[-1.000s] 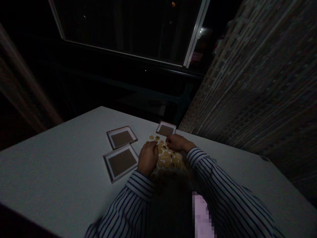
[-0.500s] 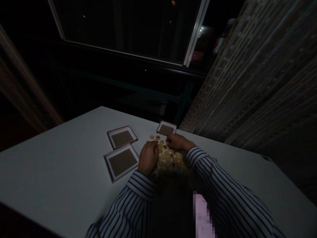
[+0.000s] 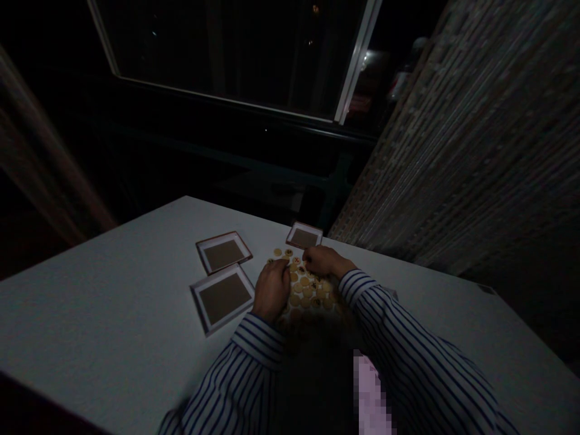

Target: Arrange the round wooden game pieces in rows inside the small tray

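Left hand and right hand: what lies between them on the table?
Round yellowish pieces, some with dark or red marks, lie on the white table between the left hand and the right hand; the head view shows this.

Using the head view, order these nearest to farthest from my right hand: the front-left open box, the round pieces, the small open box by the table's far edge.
From the right hand:
1. Round pieces: right beside it, spreading to its left.
2. Small open box: just beyond it.
3. Front-left open box: well off to its left.
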Tool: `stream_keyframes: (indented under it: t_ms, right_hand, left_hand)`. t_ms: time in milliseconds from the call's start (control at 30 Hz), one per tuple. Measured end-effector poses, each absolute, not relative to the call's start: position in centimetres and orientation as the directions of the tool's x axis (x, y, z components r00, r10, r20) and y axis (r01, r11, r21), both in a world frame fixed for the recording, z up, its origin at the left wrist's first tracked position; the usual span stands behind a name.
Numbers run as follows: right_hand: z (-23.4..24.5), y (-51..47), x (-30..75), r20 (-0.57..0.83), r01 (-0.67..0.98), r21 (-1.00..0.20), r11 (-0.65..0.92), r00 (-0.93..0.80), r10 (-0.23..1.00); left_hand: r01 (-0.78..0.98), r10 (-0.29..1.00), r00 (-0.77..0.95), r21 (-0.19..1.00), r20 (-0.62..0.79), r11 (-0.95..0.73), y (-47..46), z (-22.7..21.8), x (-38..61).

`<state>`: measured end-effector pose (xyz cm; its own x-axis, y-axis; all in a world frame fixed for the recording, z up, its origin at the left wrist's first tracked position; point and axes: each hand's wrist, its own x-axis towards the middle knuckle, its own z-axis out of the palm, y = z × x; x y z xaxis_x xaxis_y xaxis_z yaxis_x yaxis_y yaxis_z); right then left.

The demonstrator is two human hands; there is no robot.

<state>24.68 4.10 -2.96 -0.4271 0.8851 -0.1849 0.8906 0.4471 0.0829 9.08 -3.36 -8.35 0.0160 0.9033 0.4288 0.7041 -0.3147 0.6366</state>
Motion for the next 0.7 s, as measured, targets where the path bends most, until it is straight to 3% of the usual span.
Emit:
stream_keyframes:
  t_ms: [533,700]
  right_hand:
    - [-1.9,3.3,25.4,-0.077,0.882,0.059,0.468,-0.463,0.883]
    - [-1.2,2.6,25.6,0.022,0.88,-0.023,0.474,-0.474,0.88]
  left_hand:
    - [0.684,0.897,0.01,0.652,0.442,-0.328,-3.4,-8.4,9.1]
    - [0.648,0.893,0.003,0.679,0.45,-0.345,-3.5,-8.3,9.2]
